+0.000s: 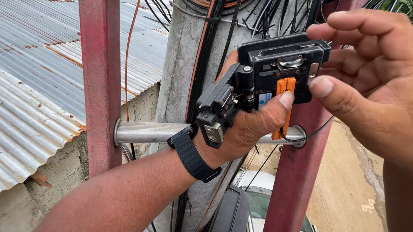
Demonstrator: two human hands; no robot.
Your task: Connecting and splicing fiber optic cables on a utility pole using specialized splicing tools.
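Left palm [245,130] hidden behind black tool [271,69]; right forearm cut off.
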